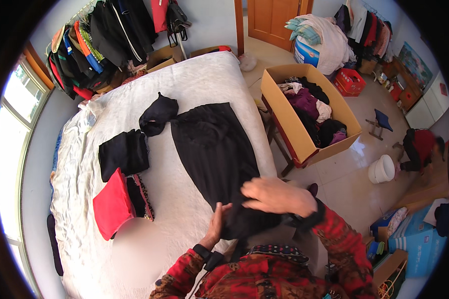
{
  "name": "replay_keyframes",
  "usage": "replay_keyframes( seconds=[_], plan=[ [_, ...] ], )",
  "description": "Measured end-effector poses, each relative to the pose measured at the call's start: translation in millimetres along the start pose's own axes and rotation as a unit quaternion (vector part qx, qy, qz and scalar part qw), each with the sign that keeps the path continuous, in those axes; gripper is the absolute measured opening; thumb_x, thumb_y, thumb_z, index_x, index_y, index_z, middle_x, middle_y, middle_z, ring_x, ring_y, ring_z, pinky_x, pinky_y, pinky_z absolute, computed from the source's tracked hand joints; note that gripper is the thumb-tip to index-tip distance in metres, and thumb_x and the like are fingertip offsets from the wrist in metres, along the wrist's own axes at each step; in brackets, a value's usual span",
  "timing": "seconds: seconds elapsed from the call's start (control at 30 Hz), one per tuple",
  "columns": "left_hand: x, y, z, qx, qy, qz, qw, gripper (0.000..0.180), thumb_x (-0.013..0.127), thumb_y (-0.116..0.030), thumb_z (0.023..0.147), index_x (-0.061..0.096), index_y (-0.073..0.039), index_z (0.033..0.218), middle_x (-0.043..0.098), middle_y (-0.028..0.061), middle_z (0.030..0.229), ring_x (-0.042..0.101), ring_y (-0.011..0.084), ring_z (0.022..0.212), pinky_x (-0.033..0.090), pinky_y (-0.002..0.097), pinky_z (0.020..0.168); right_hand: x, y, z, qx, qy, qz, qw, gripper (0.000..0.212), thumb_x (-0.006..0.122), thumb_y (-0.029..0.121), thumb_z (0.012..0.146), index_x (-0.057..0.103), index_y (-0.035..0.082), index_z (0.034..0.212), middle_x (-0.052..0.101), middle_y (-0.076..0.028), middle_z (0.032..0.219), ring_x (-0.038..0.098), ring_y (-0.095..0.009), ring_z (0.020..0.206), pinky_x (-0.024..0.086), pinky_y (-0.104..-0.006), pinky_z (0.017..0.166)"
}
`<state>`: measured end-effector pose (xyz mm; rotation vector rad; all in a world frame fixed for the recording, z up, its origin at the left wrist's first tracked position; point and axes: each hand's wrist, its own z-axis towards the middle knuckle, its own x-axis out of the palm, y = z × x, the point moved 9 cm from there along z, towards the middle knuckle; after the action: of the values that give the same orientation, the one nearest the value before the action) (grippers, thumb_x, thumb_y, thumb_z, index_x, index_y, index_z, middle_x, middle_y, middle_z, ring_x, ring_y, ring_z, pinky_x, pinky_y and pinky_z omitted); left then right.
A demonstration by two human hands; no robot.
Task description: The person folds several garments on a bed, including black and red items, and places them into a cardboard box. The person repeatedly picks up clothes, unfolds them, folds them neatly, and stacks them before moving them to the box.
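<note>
A long black garment (209, 139), which could be a skirt or trousers, lies spread on the bed with its near end at the bed's front edge. My left hand (216, 225) rests against the garment's left edge near that end, fingers stretched out and thumb over the cloth. Across the garment's right side, my right hand (277, 197) is slightly smeared by motion. Its fingers are extended over the cloth, and no grip on it shows. Left of the garment are a dark bra-like piece (158, 114), a folded black garment (122, 153) and folded red cloth (113, 204) beside dark patterned cloth (139, 197).
Right of the bed (204, 74), a cardboard box (279, 114) full of clothes stands on a support. A white bucket (382, 169), a small stool (380, 122) and a bent-over person (420, 149) are on the right. Hanging clothes (119, 30) line the back wall.
</note>
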<state>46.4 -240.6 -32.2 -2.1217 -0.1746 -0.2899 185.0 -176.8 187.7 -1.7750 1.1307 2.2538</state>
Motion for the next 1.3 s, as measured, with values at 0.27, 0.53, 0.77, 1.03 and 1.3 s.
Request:
replay_keyframes(
  seconds=[0.27,0.53,0.77,1.03,1.3],
  plan=[
    [-48.2,-34.4,-24.4,0.144,-0.208,0.047,0.966,0.057,0.051,-0.044,0.096,0.047,-0.001,0.132,0.052,0.0106,0.129,0.052,0.0175,0.115,0.045,0.0305,0.091,8.2,-69.1,33.9,0.134,-0.221,-0.009,0.966,0.034,0.066,0.013,0.083,0.057,0.003,0.114,0.058,-0.013,0.111,0.057,-0.033,0.103,0.046,-0.0421,0.09],
    [33.5,-60.4,-55.7,0.357,0.057,0.652,0.666,0.078,0.08,-0.029,0.067,0.045,-0.01,0.134,0.04,0.0145,0.142,0.038,0.0314,0.133,0.029,0.046,0.111,106.8,-84.8,-53.4,0.128,0.045,-0.006,0.991,0.075,0.079,0.042,0.069,0.051,0.01,0.131,0.046,-0.017,0.135,0.043,-0.035,0.126,0.038,-0.0461,0.101],
    [7.0,-59.7,-23.5,0.382,0.016,0.57,0.727,0.059,0.063,0.0,0.064,0.055,-0.007,0.122,0.055,0.0145,0.127,0.049,0.031,0.123,0.035,0.0426,0.106,124.4,-102.9,-47.4,0.142,0.024,-0.099,0.985,0.065,0.076,0.03,0.073,0.051,0.007,0.128,0.046,-0.015,0.132,0.045,-0.033,0.122,0.037,-0.044,0.1],
    [-41.5,-79.3,-16.7,0.141,0.047,0.299,0.942,0.024,0.063,-0.002,0.081,0.063,0.001,0.104,0.066,0.0105,0.08,0.061,0.0132,0.076,0.049,0.0275,0.068,93.5,-93.6,-53.6,0.2,0.039,0.12,0.972,0.035,0.065,0.021,0.075,0.063,-0.003,0.101,0.065,-0.019,0.086,0.061,-0.039,0.087,0.048,-0.043,0.082],
    [-76.5,-119.8,7.6,0.107,-0.096,0.193,0.971,0.033,0.066,-0.02,0.09,0.065,0.011,0.103,0.066,0.0018,0.087,0.058,0.0079,0.077,0.05,0.0248,0.07,48.9,-130.6,2.8,0.258,0.026,0.275,0.926,0.043,0.065,0.029,0.082,0.062,-0.007,0.104,0.066,-0.025,0.088,0.066,-0.026,0.085,0.05,-0.0367,0.078]
  ],
)
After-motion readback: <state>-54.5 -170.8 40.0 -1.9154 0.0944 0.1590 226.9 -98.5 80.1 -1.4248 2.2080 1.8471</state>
